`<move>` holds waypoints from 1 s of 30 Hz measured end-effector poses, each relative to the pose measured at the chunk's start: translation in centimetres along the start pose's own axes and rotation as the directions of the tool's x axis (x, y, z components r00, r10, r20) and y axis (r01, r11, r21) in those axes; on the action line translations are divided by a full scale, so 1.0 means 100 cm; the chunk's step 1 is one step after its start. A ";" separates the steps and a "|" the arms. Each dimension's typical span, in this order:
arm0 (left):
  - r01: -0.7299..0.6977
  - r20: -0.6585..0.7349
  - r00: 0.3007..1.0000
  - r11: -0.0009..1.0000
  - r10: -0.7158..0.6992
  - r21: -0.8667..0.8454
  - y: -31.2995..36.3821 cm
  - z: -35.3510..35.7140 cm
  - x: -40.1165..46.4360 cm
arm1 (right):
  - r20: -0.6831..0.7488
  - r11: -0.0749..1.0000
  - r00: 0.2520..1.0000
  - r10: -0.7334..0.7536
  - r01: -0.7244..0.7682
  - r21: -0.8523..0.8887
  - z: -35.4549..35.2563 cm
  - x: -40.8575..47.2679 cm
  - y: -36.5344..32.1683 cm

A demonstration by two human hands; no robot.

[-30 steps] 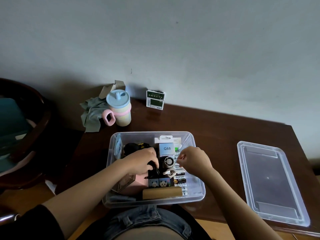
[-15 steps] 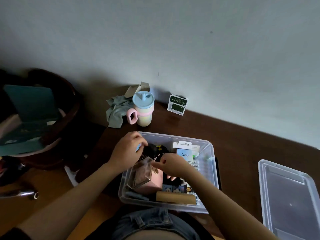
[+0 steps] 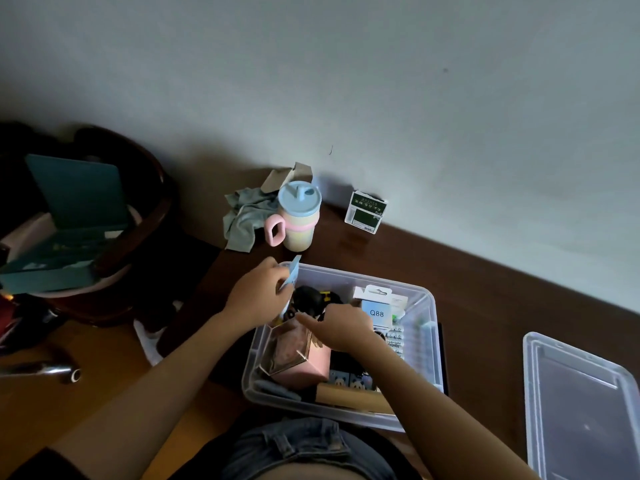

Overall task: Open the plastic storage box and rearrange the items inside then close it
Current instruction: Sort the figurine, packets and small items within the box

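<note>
**Both Hands in the Open Storage Box**

A dark brown wooden table [image 3: 485, 282] stood against a plain pale wall [image 3: 381, 81]. At its far edge sat a pastel cup [image 3: 298, 216] with a blue lid and pink handle, a crumpled grey-green cloth [image 3: 242, 220] just beside it, and a small green-and-white packet [image 3: 365, 212] near the wall. A dark wooden chair [image 3: 138, 209] stood to the left, carrying a teal box [image 3: 69, 216].

Compared with half a second earlier, the view had swung further left, and the left hand [image 3: 258, 297] had lifted a light blue packet [image 3: 291, 282] higher above the box's far-left corner.

The clear plastic storage box [image 3: 429, 341] lay open at the table's near edge, in front of the person. Its clear lid [image 3: 581, 403] rested flat on the table, well apart to the right. The left hand's fingers pinched the blue packet at the box rim. The right hand [image 3: 341, 329] reached inside, its fingers curled down, touching the top of a pink box [image 3: 311, 365] with a clear window; whether they gripped anything could not be told. A white Q88 box [image 3: 376, 308] stood just behind that hand, a black object [image 3: 308, 301] lay between the two hands, and a wooden block [image 3: 349, 398] lay along the near wall.
</note>
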State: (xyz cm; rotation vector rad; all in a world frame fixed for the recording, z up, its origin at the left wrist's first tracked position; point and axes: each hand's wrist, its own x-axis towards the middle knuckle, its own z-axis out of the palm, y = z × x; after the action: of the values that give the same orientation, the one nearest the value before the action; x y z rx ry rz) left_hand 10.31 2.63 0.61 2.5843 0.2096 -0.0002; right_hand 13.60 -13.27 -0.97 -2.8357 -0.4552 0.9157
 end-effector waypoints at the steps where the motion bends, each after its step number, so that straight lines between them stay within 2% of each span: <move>1: -0.028 -0.017 1.000 0.990 0.026 -0.136 0.000 -0.006 0.003 | -0.068 0.996 0.997 -0.036 0.041 0.075 -0.004 0.000 0.003; 3: -0.031 -0.022 0.999 0.937 0.025 -0.349 0.002 -0.016 0.007 | -0.179 0.949 0.978 -0.105 0.152 0.277 -0.013 -0.001 0.010; 5: -0.009 0.052 0.998 0.871 0.040 -0.491 0.009 -0.019 0.009 | -0.287 0.859 0.944 -0.161 0.277 0.431 -0.023 -0.005 0.014; 7: -0.005 0.127 0.987 0.814 0.096 -0.581 0.018 -0.015 0.010 | -0.359 0.800 0.913 -0.195 0.360 0.480 -0.030 -0.006 0.020; 9: 0.043 0.187 0.975 0.728 0.117 -0.684 0.026 -0.005 0.011 | -0.366 0.795 0.912 -0.185 0.358 0.490 -0.033 -0.008 0.028; 11: 0.141 0.229 0.972 0.652 0.052 -0.745 0.029 0.004 0.013 | -0.354 0.762 0.925 -0.139 0.328 0.558 -0.035 -0.011 0.040; 12: 0.166 0.226 0.974 0.666 0.003 -0.728 0.029 0.007 0.015 | -0.359 0.746 0.925 -0.124 0.325 0.580 -0.034 -0.013 0.048; 13: 0.157 0.199 0.980 0.736 -0.031 -0.658 0.026 0.009 0.016 | -0.366 0.743 0.924 -0.113 0.323 0.586 -0.034 -0.016 0.056; 15: 0.041 0.163 0.986 0.935 0.019 -0.353 0.014 0.013 0.020 | -0.379 0.729 0.922 -0.076 0.311 0.610 -0.032 -0.022 0.071; 16: -0.021 0.211 0.976 0.984 0.059 -0.177 0.010 0.015 0.020 | -0.381 0.699 0.923 -0.045 0.302 0.649 -0.031 -0.025 0.078; 18: -0.089 0.371 0.926 0.995 0.064 0.050 0.006 0.021 0.021 | -0.361 0.599 0.932 0.031 0.272 0.753 -0.031 -0.031 0.089; 20: -0.100 0.444 0.895 0.989 0.043 0.105 0.010 0.025 0.019 | -0.333 0.507 0.941 0.065 0.256 0.823 -0.031 -0.037 0.098; 25: -0.137 0.365 0.926 0.987 0.098 0.083 0.021 0.025 0.019 | -0.302 0.454 0.950 0.074 0.237 0.859 -0.029 -0.046 0.109; 28: -0.130 0.482 0.872 0.989 0.083 0.064 0.020 0.021 0.019 | -0.284 0.441 0.954 0.094 0.216 0.871 -0.026 -0.046 0.111; 30: -0.127 0.604 0.794 0.991 0.071 0.049 0.020 0.016 0.018 | -0.282 0.470 0.949 0.144 0.185 0.863 -0.026 -0.046 0.113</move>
State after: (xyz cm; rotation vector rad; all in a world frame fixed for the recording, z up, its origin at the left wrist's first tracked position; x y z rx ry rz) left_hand 12.42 0.37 0.22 2.5285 -0.1710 -0.8028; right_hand 14.35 -25.50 1.32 -1.8936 0.0657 0.4284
